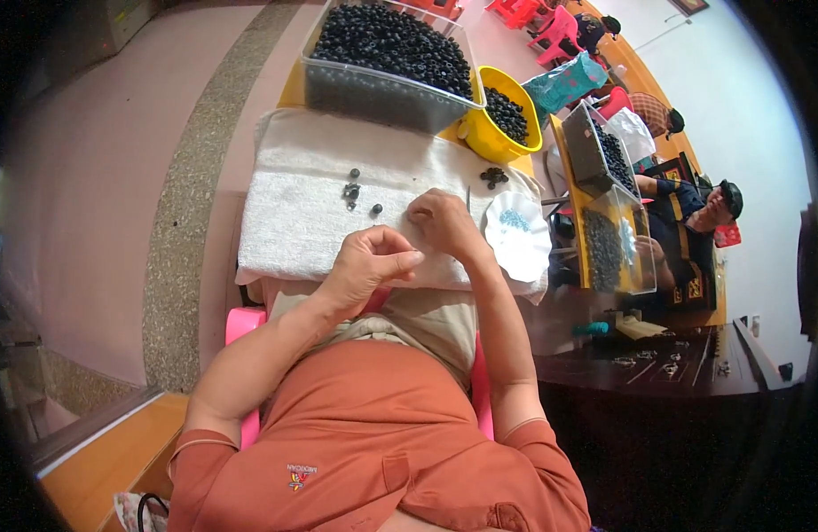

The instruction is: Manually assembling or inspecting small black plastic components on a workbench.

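My left hand (372, 266) is raised over the near edge of a white towel (294, 213), its thumb and forefinger pressed together. Anything in that pinch is too small to make out. Just to its right, my right hand (443, 223) bends down to the towel with curled fingers, whose tips are partly hidden. Left of it on the cloth are a round black piece (376, 209), another round black piece (355, 173) and a few small dark parts (351, 192). To the right lie a cluster of black pieces (493, 177) and a white scalloped plate (529, 253) holding tiny light-blue bits (514, 219).
Behind the towel stands a clear plastic bin (382, 105) full of black pieces, beside a yellow tub (491, 142) of similar pieces. At right, more clear bins (595, 191) stand near a seated person (693, 213). A dark table (595, 377) carries small metal parts.
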Action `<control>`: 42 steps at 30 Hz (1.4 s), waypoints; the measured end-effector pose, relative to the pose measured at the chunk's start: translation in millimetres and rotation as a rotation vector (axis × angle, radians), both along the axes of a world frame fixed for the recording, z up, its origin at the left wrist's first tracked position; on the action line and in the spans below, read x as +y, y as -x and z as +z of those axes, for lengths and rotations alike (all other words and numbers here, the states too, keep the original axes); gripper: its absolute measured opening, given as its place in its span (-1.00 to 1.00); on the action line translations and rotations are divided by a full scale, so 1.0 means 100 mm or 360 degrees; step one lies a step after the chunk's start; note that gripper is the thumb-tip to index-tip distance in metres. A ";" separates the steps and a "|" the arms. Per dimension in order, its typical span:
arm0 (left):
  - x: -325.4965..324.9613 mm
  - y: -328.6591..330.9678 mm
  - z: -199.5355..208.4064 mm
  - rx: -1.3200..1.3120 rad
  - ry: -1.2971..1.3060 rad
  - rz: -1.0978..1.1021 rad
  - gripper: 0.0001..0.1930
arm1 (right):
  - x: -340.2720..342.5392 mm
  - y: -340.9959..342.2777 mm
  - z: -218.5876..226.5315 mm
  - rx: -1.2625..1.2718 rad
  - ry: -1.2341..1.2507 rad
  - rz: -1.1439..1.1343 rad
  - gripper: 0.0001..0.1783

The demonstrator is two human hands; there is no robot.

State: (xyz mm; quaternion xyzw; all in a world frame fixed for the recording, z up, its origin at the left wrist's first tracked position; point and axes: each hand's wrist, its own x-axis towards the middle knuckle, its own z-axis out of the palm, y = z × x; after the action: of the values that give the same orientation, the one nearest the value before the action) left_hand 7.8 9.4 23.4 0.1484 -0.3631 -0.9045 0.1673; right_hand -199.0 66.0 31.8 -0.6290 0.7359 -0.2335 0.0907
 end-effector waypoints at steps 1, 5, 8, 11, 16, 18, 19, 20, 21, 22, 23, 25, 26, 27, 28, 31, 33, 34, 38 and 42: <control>0.00 0.00 0.00 -0.0006 0.0001 0.0001 -0.89 | 0.00 0.00 0.01 0.0001 0.0001 0.0000 -0.87; 0.00 0.00 0.00 0.0003 0.0009 0.0006 -0.89 | 0.00 -0.01 0.04 0.0003 -0.0033 0.0015 -0.86; 0.01 -0.01 0.02 -0.0006 0.0009 0.0009 -0.89 | 0.01 -0.02 0.06 0.0007 -0.0038 0.0030 -0.86; 0.00 -0.01 0.03 -0.0021 0.0035 0.0000 -0.89 | 0.02 -0.02 0.11 0.0012 -0.0049 0.0093 -0.84; 0.01 0.00 0.02 -0.0042 0.0035 0.0008 -0.89 | 0.01 -0.05 0.09 0.0050 -0.0042 0.0049 -0.85; 0.01 0.01 0.01 -0.0040 0.0037 0.0004 -0.89 | 0.02 -0.05 0.06 0.0040 -0.0005 0.0034 -0.84; 0.01 0.01 0.01 -0.0040 0.0036 0.0001 -0.89 | 0.03 -0.04 0.06 0.0041 -0.0002 0.0031 -0.84; 0.01 0.01 0.00 -0.0038 0.0040 -0.0001 -0.89 | 0.03 -0.04 0.07 0.0045 -0.0023 0.0020 -0.83; 0.01 0.01 0.00 -0.0050 0.0029 -0.0003 -0.88 | 0.03 -0.05 0.08 0.0046 -0.0044 0.0012 -0.83; 0.01 0.01 0.00 -0.0062 0.0018 -0.0005 -0.88 | 0.03 -0.05 0.08 0.0046 -0.0041 0.0013 -0.83; 0.01 0.01 0.00 -0.0062 0.0021 -0.0004 -0.88 | 0.03 -0.05 0.08 0.0015 -0.0085 -0.0007 -0.82; 0.01 0.00 -0.01 -0.0068 0.0007 0.0001 -0.88 | 0.03 -0.06 0.09 -0.0015 -0.0127 -0.0026 -0.81; 0.01 0.00 0.00 -0.0068 0.0009 0.0002 -0.88 | 0.03 -0.07 0.10 -0.0022 -0.0148 -0.0037 -0.81; 0.01 0.00 0.00 -0.0081 0.0014 0.0005 -0.88 | 0.03 -0.08 0.11 -0.0028 -0.0169 -0.0047 -0.80; 0.01 -0.01 0.00 -0.0095 0.0019 0.0007 -0.89 | 0.03 -0.07 0.09 -0.0028 -0.0167 -0.0046 -0.80; 0.01 0.00 -0.04 -0.0103 0.0067 0.0046 -0.89 | 0.08 -0.02 0.03 -0.0115 -0.0113 -0.0083 -0.80; 0.00 0.01 -0.07 -0.0102 0.0077 0.0071 -0.89 | 0.17 0.03 0.04 -0.0817 -0.0077 -0.0166 -0.82; 0.00 0.02 -0.07 -0.0097 0.0090 0.0091 -0.90 | 0.19 0.06 0.05 -0.1100 -0.0117 -0.0155 -0.82; -0.03 0.02 -0.08 -0.0082 0.0102 0.0121 -0.88 | 0.25 -0.01 0.19 -0.1452 -0.0055 0.0004 -0.84; -0.04 0.03 -0.08 -0.0038 0.0110 0.0134 -0.87 | 0.31 -0.15 0.31 -0.1661 -0.0067 0.0048 -0.83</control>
State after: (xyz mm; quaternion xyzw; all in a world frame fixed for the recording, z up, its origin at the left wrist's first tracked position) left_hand 5.0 5.4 15.9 0.1685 -0.3897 -0.8817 0.2058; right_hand -183.6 96.9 63.1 -0.4375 0.5881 -0.4998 0.4615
